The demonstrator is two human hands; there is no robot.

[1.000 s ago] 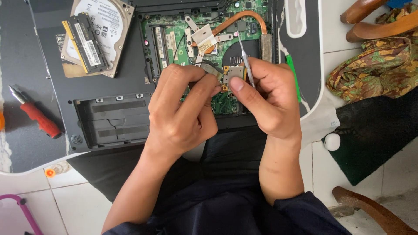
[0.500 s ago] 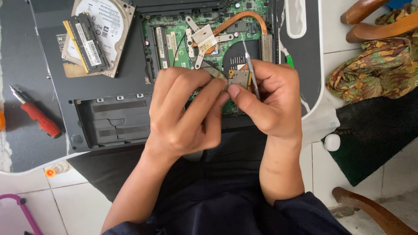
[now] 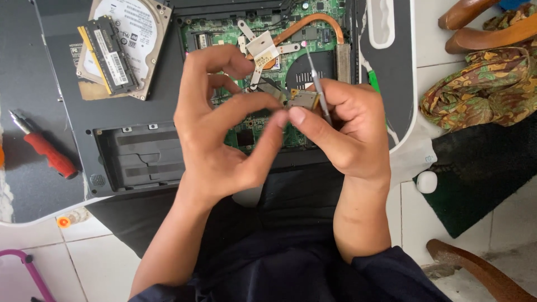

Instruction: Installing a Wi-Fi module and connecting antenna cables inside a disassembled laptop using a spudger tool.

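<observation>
An opened laptop (image 3: 140,151) lies face down with its green circuit board (image 3: 251,120) and copper heat pipe (image 3: 313,21) bare. Above the board, my left hand (image 3: 218,134) and my right hand (image 3: 341,128) are raised together, both pinching a small tan square chip-like part (image 3: 303,99) between thumb and fingertips. My right hand also grips a thin grey screwdriver (image 3: 316,81), its shaft pointing up past the fingers. My left index finger curls free above the part.
A hard drive (image 3: 142,25) with a memory stick (image 3: 109,53) on top rests on the laptop's back left. A red-handled tool (image 3: 47,154) lies at the left. Patterned cloth (image 3: 481,78) and wooden chair parts (image 3: 475,14) sit at the right. A white small object (image 3: 427,182) lies on the tile floor.
Both hands have lifted up and off the circuit board, bringing the small square part with them. My left fingers have spread, and the screwdriver now stands more upright.
</observation>
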